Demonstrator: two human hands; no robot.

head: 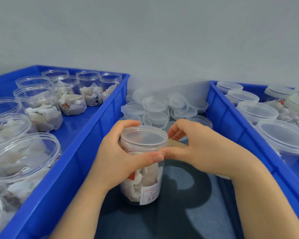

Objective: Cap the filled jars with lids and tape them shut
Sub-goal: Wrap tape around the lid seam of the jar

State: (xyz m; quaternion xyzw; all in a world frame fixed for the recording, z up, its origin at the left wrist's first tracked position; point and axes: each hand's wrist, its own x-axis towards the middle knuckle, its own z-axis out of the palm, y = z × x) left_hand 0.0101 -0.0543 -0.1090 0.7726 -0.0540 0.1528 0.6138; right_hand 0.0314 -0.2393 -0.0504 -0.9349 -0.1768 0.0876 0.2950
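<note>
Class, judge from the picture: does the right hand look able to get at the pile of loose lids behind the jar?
Probably yes. The right hand sits beside the jar, just in front of the pile of lids, with nothing standing between them.

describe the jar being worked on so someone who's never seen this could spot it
Find the dark table between the left blue crate and the right blue crate. One jar stands there before the loose lids, gripped by the left hand, right hand at its lid. Only it shows a white label with red print.
</note>
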